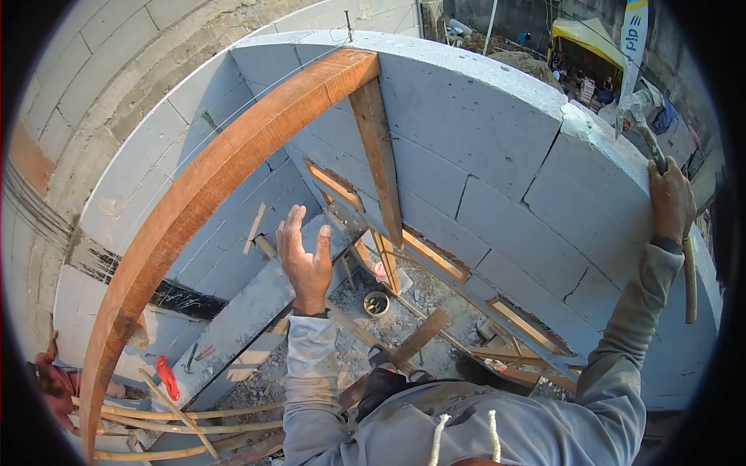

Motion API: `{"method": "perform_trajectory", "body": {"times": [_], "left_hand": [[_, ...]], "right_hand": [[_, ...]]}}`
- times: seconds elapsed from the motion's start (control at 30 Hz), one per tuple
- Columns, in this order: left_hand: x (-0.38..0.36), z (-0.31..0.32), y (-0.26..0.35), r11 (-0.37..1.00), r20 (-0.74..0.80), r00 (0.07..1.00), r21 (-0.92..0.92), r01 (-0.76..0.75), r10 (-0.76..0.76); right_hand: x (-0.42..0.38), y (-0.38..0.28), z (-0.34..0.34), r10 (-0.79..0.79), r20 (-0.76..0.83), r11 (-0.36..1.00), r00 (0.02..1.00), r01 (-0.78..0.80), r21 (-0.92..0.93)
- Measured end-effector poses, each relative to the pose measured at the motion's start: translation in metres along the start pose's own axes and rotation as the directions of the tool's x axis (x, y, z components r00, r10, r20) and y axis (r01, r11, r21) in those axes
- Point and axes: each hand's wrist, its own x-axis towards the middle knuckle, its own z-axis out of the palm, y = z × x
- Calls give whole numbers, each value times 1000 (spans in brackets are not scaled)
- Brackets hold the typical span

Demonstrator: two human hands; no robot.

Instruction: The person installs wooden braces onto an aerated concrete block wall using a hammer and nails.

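My left hand (306,260) is raised in mid-air with its fingers apart and nothing in it, to the right of a long reddish wooden beam (194,171). The beam's upper end lies by the top of the grey block wall (482,163), over an upright plank (378,155). At the right, my right hand (672,200) is wrapped round the handle of a hammer-like tool (650,140), beside the wall's top edge. The tool's head is up near the whitish mortar (579,120) on that edge.
Far below are rubble, a bucket (376,304) and planks (423,336). Bamboo poles (186,426) and a red bag (167,378) lie at lower left, near a person in red (58,384). A yellow canopy (588,39) stands beyond the wall; a wire rises from its top.
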Motion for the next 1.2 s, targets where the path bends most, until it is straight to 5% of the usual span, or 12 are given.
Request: {"method": "perform_trajectory", "body": {"times": [0.13, 0.27, 0.43, 0.53, 0.73, 0.83, 0.97, 1.1, 1.2], "left_hand": [[-23, 17, 4, 970, 200, 971, -174, 170, -134], [-35, 1, -13, 969, 200, 965, -145, 200, -169], [-28, -11, -19, 847, 251, 893, -300, 439, -374], [-25, 12, -13, 789, 289, 884, -406, 462, -368], [30, 69, 17, 819, 352, 900, -416, 396, -257], [74, 103, 18, 894, 262, 946, -350, 278, -192], [128, 136, 31, 871, 268, 933, -365, 330, -241], [174, 174, 27, 850, 183, 974, -483, 209, -136], [195, 199, 26, 710, 215, 972, -670, 217, -95]], "right_hand": [[1, 0, 0, -9, 21, 1000, 1000, 9, -9], [5, 1, 6, 16, 49, 1000, 999, -16, -1], [9, 9, 16, 6, 12, 1000, 1000, -6, 5], [8, 9, 16, 5, 1, 1000, 1000, -5, -3], [3, 4, 5, -9, 36, 999, 999, 7, 36], [-1, 3, 3, -42, -39, 997, 998, 44, 63], [1, 2, 5, -9, -31, 998, 999, 11, 57], [-2, 1, 5, 20, -20, 999, 1000, -19, 34], [-5, -3, 2, 38, -38, 999, 999, -37, 28]]}}
